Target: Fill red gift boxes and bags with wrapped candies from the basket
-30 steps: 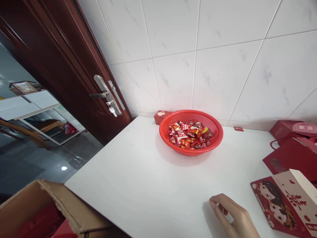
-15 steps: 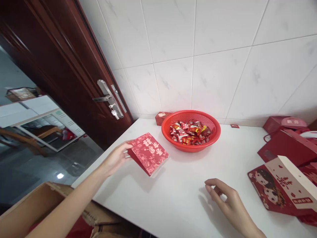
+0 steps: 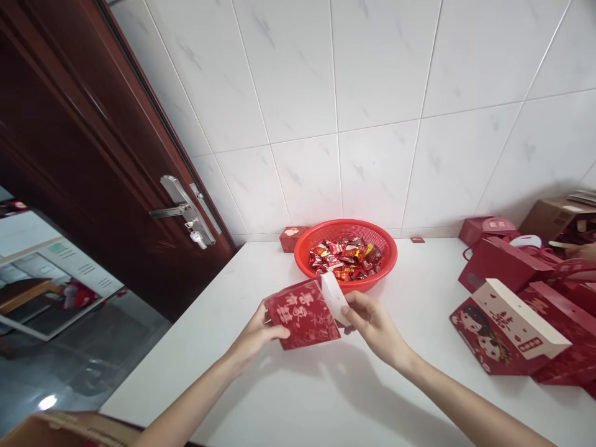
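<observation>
A red paper gift box (image 3: 305, 316) with pale Chinese characters is held tilted above the white table, in front of the basket. My left hand (image 3: 256, 335) grips its left side, thumb on the printed face and fingers behind. At the opposite side, my right hand (image 3: 375, 326) pinches the white flap (image 3: 333, 298) of the box between thumb and fingers. Just behind, a red plastic basket (image 3: 390, 254) holds many wrapped candies (image 3: 347, 256). The box's upper corner overlaps the basket's front rim in view.
Beside the basket stands a small red box (image 3: 287, 241). Off to the right are a gift box with cartoon figures (image 3: 500, 329), several red bags (image 3: 503, 264) and a brown carton (image 3: 544, 217). A small red card (image 3: 417, 239) lies near the tiled wall. A cardboard box (image 3: 69, 428) is lower left.
My right hand has come across from the right and taken hold of the white flap. My left hand has turned the gift box and brought it inward. The view has shifted rightward.
</observation>
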Motion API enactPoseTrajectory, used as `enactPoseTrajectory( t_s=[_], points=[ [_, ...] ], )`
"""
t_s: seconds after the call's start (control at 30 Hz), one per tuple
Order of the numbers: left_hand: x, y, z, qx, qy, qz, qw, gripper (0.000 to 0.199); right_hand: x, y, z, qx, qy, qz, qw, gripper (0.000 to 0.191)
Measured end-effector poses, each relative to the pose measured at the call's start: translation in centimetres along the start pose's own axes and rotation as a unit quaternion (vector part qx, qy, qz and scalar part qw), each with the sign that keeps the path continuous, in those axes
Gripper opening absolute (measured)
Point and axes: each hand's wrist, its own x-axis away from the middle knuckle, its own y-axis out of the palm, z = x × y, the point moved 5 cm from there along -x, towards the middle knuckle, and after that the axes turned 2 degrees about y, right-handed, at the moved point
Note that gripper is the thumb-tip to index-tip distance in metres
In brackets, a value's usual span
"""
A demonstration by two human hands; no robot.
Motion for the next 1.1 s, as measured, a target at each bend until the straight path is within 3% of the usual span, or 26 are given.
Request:
enactPoseTrajectory(
  t_s=[0.07, 0.13, 0.23, 0.3, 0.37, 0.47, 0.57, 0.67, 0.73, 0.8, 0.87, 0.97, 1.1],
  points=[
    [-0.1, -0.9, 0.4, -0.021, 0.008, 0.027, 0.999, 0.088, -0.8, -0.9, -1.5, 0.107, -0.044, 0.021, 0.993, 0.03],
    [-0.3, -1.3, 1.7, -0.02, 0.066, 0.06, 0.996, 0.089, -1.6, -1.4, -2.8, 0.214, -0.094, 0.035, 0.972, 0.025],
    [-0.8, -0.1, 3.8, -0.043, 0.162, 0.026, 0.985, 0.066, -2.6, -0.7, -3.6, 0.295, -0.143, 0.009, 0.945, 0.024],
    [-1.2, 1.5, 4.6, -0.087, 0.209, -0.018, 0.974, 0.043, -3.2, 0.0, -3.3, 0.304, -0.148, -0.012, 0.941, 0.024],
    [-1.5, 3.1, 4.7, -0.137, 0.241, -0.046, 0.96, 0.032, -3.6, 0.6, -2.7, 0.288, -0.138, -0.026, 0.947, 0.023],
    [-2.1, 4.6, 4.0, -0.166, 0.247, -0.075, 0.952, 0.036, -4.1, 0.9, -1.8, 0.229, -0.121, -0.067, 0.963, 0.037],
    [-2.7, 4.9, 3.5, -0.162, 0.23, -0.076, 0.957, 0.042, -4.7, 0.5, -1.2, 0.184, -0.1, -0.145, 0.967, 0.054],
    [-3.1, 5.0, 3.6, -0.18, 0.203, -0.068, 0.96, 0.047, -6.8, -1.8, -1.6, 0.223, -0.083, -0.144, 0.961, 0.057],
    [-3.3, 5.2, 3.8, -0.191, 0.186, -0.071, 0.961, 0.049, -9.1, -4.8, -2.2, 0.351, -0.065, -0.05, 0.933, 0.051],
    [-3.4, 5.5, 3.9, -0.193, 0.18, -0.071, 0.962, 0.05, -11.6, -7.9, -2.1, 0.519, 0.026, 0.032, 0.854, 0.03],
    [-3.4, 5.8, 4.1, -0.194, 0.18, -0.075, 0.961, 0.05, -13.5, -10.2, -1.6, 0.564, 0.088, 0.059, 0.819, 0.022],
    [-3.4, 6.1, 4.6, -0.198, 0.188, -0.093, 0.957, 0.051, -15.1, -11.4, 0.4, 0.586, 0.16, 0.019, 0.794, 0.034],
    [-3.7, 5.8, 6.8, -0.192, 0.216, -0.121, 0.95, 0.045, -15.7, -11.0, 3.1, 0.582, 0.219, -0.061, 0.781, 0.04]
  ],
)
